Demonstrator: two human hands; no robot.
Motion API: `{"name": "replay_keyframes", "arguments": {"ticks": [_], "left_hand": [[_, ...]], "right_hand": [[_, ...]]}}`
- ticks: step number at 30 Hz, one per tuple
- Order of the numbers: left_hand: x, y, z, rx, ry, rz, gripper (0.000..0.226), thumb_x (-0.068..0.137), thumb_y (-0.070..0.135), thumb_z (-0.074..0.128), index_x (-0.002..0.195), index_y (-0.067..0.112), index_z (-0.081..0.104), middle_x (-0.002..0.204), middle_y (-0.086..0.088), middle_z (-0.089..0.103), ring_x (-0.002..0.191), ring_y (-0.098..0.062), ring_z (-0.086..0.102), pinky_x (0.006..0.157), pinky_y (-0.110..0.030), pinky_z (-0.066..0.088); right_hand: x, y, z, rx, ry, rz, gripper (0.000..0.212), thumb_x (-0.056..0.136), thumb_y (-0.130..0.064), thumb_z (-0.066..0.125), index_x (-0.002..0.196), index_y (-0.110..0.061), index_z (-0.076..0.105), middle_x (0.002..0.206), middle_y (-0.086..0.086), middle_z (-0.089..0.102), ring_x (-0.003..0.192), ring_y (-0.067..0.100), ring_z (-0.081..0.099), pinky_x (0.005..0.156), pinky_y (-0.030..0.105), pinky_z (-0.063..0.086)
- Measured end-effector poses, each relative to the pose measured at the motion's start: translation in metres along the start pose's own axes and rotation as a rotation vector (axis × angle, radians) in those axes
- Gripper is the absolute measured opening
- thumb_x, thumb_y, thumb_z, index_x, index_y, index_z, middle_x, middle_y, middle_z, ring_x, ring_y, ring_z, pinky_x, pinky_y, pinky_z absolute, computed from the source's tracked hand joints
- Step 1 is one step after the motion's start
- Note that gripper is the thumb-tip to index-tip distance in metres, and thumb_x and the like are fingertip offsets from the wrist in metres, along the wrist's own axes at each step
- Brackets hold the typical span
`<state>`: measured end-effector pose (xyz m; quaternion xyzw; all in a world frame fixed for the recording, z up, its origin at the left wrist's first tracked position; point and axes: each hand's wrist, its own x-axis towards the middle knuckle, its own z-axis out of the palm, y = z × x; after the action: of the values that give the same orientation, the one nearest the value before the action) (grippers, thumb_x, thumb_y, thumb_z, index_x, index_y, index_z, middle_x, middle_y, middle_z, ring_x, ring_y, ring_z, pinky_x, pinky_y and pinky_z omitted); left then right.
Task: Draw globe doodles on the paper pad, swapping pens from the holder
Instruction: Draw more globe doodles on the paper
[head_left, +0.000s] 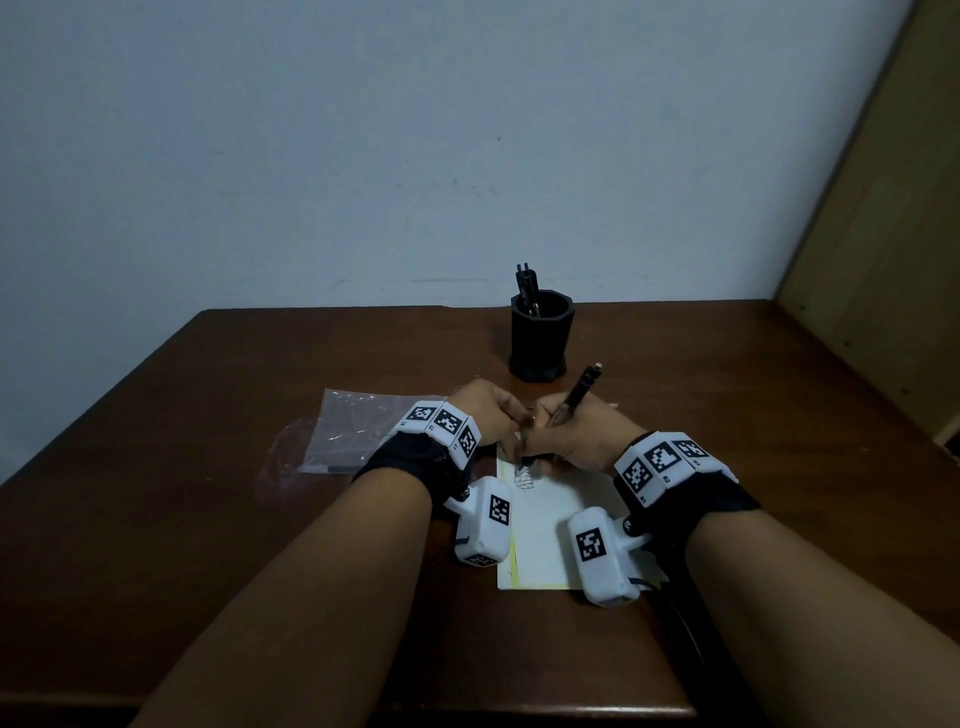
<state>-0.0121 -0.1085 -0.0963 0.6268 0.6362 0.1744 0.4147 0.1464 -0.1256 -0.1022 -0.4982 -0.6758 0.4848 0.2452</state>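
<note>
Right grip (582, 434) clenched round pen (574, 397), tip down on paper pad (540, 525) near its top-left corner, at a small globe doodle (524, 480); drawing looks under way; keep strokes light and pad pinned so curves close cleanly; left grip (493, 410) curled at pad's top edge, cannot tell if it pinches or only rests; pad lies on bench (260, 364); black holder (540, 338) upright behind it, dark pens (527, 286) standing inside; plastic bag (353, 431) lies left.

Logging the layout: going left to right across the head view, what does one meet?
Crumpled clear plastic bag, left hand, right hand gripping a black pen, tan wooden panel. Black faceted pen holder omitted: it overlaps the hands.
</note>
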Motion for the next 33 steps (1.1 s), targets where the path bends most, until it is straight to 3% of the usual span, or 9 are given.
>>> {"name": "replay_keyframes", "arguments": {"ticks": [4, 10, 15, 18, 21, 24, 26, 31, 33], "left_hand": [[-0.0023, 0.0002, -0.0009, 0.002, -0.012, 0.009, 0.038, 0.054, -0.005, 0.084, 0.065, 0.029, 0.071, 0.072, 0.012, 0.069, 0.067, -0.005, 0.062, 0.05, -0.012, 0.044], [0.0009, 0.0, -0.0005, 0.016, -0.009, 0.002, 0.038, 0.056, -0.007, 0.08, 0.07, 0.027, 0.072, 0.084, -0.002, 0.073, 0.079, -0.018, 0.065, 0.066, -0.024, 0.05], [0.0002, -0.0009, -0.0003, 0.005, -0.02, -0.001, 0.038, 0.053, -0.006, 0.084, 0.067, 0.028, 0.072, 0.076, 0.007, 0.07, 0.074, -0.012, 0.064, 0.063, -0.02, 0.047], [-0.0002, -0.0001, -0.0007, 0.013, -0.017, 0.001, 0.038, 0.053, -0.005, 0.083, 0.067, 0.028, 0.071, 0.077, 0.007, 0.071, 0.072, -0.01, 0.063, 0.061, -0.019, 0.047], [0.0019, -0.0012, 0.0003, 0.034, 0.016, 0.003, 0.033, 0.062, -0.003, 0.077, 0.069, 0.028, 0.071, 0.087, 0.0, 0.074, 0.079, -0.015, 0.065, 0.066, -0.022, 0.049], [0.0017, -0.002, 0.0002, 0.01, 0.014, -0.007, 0.034, 0.06, -0.003, 0.08, 0.066, 0.03, 0.071, 0.079, 0.006, 0.072, 0.074, -0.011, 0.065, 0.058, -0.017, 0.046], [0.0007, -0.0013, -0.0005, 0.003, -0.006, -0.003, 0.037, 0.056, -0.004, 0.083, 0.066, 0.029, 0.071, 0.074, 0.011, 0.07, 0.067, -0.005, 0.063, 0.055, -0.014, 0.044], [0.0013, -0.0013, -0.0009, 0.008, -0.007, -0.002, 0.037, 0.053, -0.006, 0.082, 0.065, 0.028, 0.072, 0.073, 0.01, 0.07, 0.066, -0.006, 0.062, 0.049, -0.011, 0.042], [0.001, -0.0004, -0.0011, 0.012, -0.008, -0.008, 0.038, 0.054, -0.009, 0.079, 0.067, 0.026, 0.072, 0.074, 0.007, 0.07, 0.071, -0.011, 0.063, 0.054, -0.014, 0.044]], "right_hand": [[-0.0013, -0.0016, -0.0052, -0.07, 0.04, 0.018, 0.039, 0.069, -0.005, 0.076, 0.049, -0.019, 0.046, 0.046, 0.002, 0.06, 0.044, 0.012, 0.061, 0.047, 0.022, 0.043], [-0.0006, -0.0023, -0.0005, -0.061, -0.062, 0.009, 0.033, 0.07, -0.004, 0.077, 0.05, -0.017, 0.054, 0.055, 0.012, 0.067, 0.05, 0.019, 0.059, 0.059, 0.03, 0.046], [0.0021, 0.0032, -0.005, -0.03, 0.044, 0.006, 0.041, 0.069, -0.005, 0.078, 0.046, -0.021, 0.047, 0.051, 0.01, 0.062, 0.047, 0.017, 0.062, 0.051, 0.026, 0.045], [0.0014, -0.0003, -0.0043, -0.064, -0.041, 0.015, 0.033, 0.065, -0.007, 0.078, 0.047, -0.019, 0.053, 0.057, 0.014, 0.067, 0.055, 0.024, 0.063, 0.061, 0.034, 0.047], [0.001, -0.0017, 0.0004, -0.058, -0.09, 0.006, 0.028, 0.07, -0.006, 0.077, 0.052, -0.016, 0.057, 0.057, 0.012, 0.068, 0.053, 0.02, 0.061, 0.059, 0.028, 0.047], [0.0021, 0.0012, -0.0007, -0.014, 0.015, -0.004, 0.037, 0.074, -0.002, 0.075, 0.053, -0.015, 0.048, 0.046, 0.002, 0.061, 0.043, 0.011, 0.057, 0.046, 0.02, 0.041], [0.0024, 0.002, -0.0045, -0.063, 0.072, -0.003, 0.041, 0.073, -0.004, 0.075, 0.05, -0.017, 0.044, 0.044, -0.002, 0.052, 0.048, 0.015, 0.053, 0.051, 0.025, 0.039], [0.0001, -0.0007, -0.0042, -0.073, -0.078, 0.014, 0.036, 0.067, -0.004, 0.076, 0.044, -0.019, 0.052, 0.05, 0.008, 0.062, 0.05, 0.022, 0.058, 0.056, 0.03, 0.045], [0.0009, -0.0007, -0.0006, -0.066, -0.103, 0.008, 0.033, 0.067, -0.006, 0.077, 0.045, -0.019, 0.055, 0.053, 0.01, 0.066, 0.052, 0.022, 0.058, 0.06, 0.031, 0.046]]}}
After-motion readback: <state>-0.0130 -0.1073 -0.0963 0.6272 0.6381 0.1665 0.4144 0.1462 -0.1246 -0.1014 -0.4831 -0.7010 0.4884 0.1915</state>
